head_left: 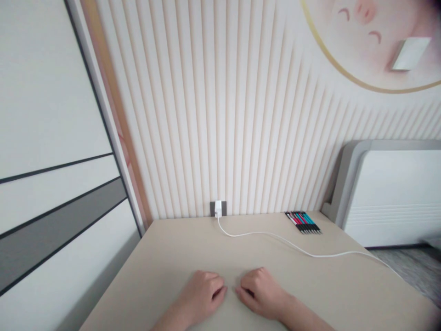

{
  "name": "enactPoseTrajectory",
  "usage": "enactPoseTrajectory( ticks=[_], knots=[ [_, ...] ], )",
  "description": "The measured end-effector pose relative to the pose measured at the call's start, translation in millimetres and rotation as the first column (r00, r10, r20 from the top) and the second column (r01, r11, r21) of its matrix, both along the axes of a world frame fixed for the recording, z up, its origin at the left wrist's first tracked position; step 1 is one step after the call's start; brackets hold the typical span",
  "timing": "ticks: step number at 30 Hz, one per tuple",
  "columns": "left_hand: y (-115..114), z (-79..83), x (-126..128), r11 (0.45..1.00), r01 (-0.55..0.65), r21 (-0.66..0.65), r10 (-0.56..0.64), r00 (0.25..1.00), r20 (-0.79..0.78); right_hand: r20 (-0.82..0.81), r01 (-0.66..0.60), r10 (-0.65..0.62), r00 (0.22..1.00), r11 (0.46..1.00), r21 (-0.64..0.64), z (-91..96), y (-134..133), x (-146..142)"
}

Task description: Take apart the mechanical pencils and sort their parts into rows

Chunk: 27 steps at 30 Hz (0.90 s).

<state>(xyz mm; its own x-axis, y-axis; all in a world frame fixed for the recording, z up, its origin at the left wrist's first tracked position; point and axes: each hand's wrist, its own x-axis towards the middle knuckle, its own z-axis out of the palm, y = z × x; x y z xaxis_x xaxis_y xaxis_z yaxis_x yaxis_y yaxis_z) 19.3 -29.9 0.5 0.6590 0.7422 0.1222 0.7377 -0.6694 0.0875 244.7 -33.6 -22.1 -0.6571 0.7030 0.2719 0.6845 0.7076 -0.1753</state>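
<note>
My left hand (206,294) rests on the beige tabletop (193,250) near its front, curled into a loose fist with the thumb below the fingers. Across a small gap, my right hand (261,293) lies in the same curled pose, knuckles toward the wall. Nothing shows in either fist. Beyond the hands, a white cable (268,233) runs over the table from a white charger plug (218,209). Toward the back right lies a row of several pens (303,222), in white, red, blue and teal with black grips, side by side.
A black wall socket (224,208) sits at the table's back edge, against the ribbed wall (220,115). On the left stands a white and grey cabinet (51,92). A white headboard (399,197) rises at the right, and the cable runs off the table's right side.
</note>
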Motion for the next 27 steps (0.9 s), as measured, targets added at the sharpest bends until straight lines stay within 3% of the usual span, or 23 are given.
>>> enactPoseTrajectory(
  ticks=[13, 17, 20, 24, 27],
  knots=[
    [-1.2, -4.9, -2.4, 0.997, -0.064, -0.039, 0.065, 0.998, 0.021, -0.03, -0.021, 0.02, 0.999, 0.999, -0.033, -4.5, 2.1, 3.1],
    [6.7, 3.6, 0.8, 0.997, -0.039, -0.06, 0.038, 0.999, -0.018, -0.087, -0.003, 0.001, 0.996, 1.0, -0.022, -6.5, 6.3, 11.5],
    [16.8, 13.8, 5.1, 0.993, 0.019, -0.115, -0.03, 0.995, -0.092, -0.153, 0.073, -0.076, 0.985, 0.997, -0.026, -4.5, 10.9, 18.4],
    [22.5, 14.9, 7.9, 0.99, -0.019, -0.14, 0.006, 0.996, -0.093, -0.238, 0.223, -0.213, 0.948, 0.975, 0.015, 5.5, 20.9, 34.6],
    [19.3, 6.7, 6.0, 0.991, -0.058, -0.124, 0.054, 0.998, -0.035, -0.261, 0.425, -0.39, 0.883, 0.901, 0.091, 14.7, 35.7, 63.2]
  ],
)
